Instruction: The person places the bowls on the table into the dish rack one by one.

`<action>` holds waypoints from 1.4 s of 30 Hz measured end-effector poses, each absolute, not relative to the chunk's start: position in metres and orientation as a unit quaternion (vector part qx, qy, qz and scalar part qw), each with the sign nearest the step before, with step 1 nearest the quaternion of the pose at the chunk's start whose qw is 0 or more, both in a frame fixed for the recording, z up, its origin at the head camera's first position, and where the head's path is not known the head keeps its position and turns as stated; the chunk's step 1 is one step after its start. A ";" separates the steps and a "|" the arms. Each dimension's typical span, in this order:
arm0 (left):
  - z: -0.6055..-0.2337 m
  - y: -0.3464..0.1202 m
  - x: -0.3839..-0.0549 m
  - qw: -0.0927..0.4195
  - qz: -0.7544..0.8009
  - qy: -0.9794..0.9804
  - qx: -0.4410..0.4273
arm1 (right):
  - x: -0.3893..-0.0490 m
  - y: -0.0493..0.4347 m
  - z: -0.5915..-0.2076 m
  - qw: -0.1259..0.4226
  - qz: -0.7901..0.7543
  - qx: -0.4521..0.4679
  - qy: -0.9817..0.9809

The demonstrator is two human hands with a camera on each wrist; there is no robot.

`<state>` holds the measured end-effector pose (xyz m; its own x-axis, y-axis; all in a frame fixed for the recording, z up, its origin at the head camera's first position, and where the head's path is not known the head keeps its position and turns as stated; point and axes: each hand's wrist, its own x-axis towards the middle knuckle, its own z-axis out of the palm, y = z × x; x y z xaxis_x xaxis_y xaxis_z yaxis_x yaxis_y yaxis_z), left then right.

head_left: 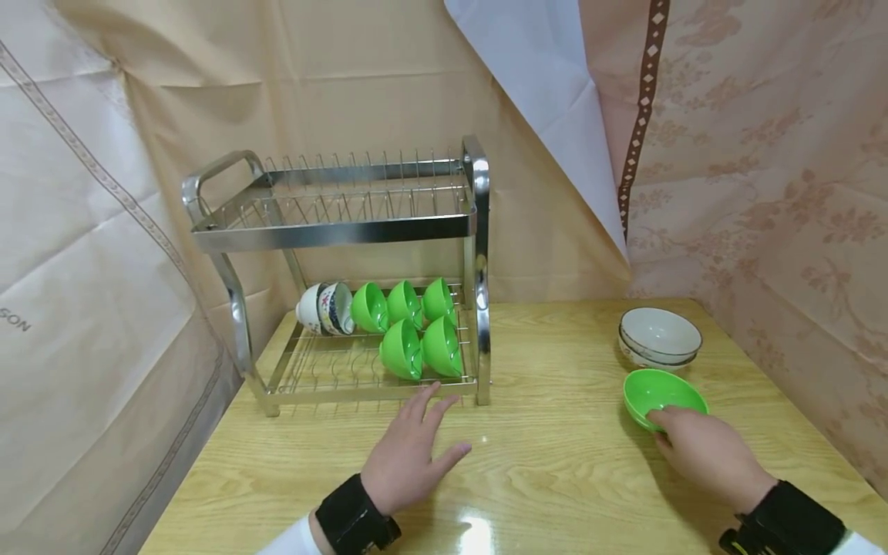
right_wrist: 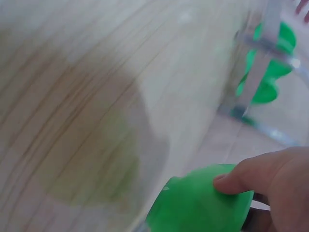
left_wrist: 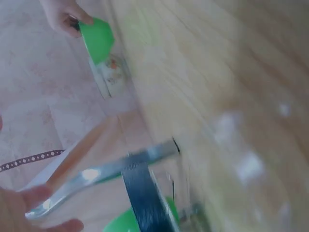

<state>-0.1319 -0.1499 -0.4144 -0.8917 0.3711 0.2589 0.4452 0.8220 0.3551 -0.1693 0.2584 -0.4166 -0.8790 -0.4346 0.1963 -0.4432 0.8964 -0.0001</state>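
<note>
My right hand [head_left: 708, 451] pinches the near rim of a green bowl [head_left: 662, 393], thumb on one side of the wall and fingers on the other. In the right wrist view the thumb presses on that bowl [right_wrist: 198, 200] above the table. Just in front of the dish rack [head_left: 354, 395] is my left hand [head_left: 409, 455], fingers spread and holding nothing. On the rack's lower tier, several green bowls [head_left: 401, 351] stand on edge. Left of them, patterned white bowls [head_left: 336, 308] lean together on the same tier.
Behind the held bowl, a stack of white bowls [head_left: 660, 335] with dark rims stands on the wooden table [head_left: 555, 462]. The rack's upper tier [head_left: 333, 235] has upright wire dividers and metal side handles. Cloth [head_left: 347, 77] hangs behind and at both sides.
</note>
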 end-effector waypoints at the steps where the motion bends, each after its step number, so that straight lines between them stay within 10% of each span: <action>1: -0.413 -0.148 -0.131 0.076 -0.239 -0.945 -0.209 | -0.166 0.253 -0.414 0.102 0.021 0.235 -0.966; 20: -0.408 -0.107 -0.131 -0.308 -0.774 -0.533 -0.147 | -0.102 0.132 -0.389 0.272 0.112 0.502 -0.813; 42: -0.409 -0.150 -0.124 -0.243 -0.790 -0.556 -0.091 | -0.113 0.113 -0.399 0.188 0.141 0.556 -0.798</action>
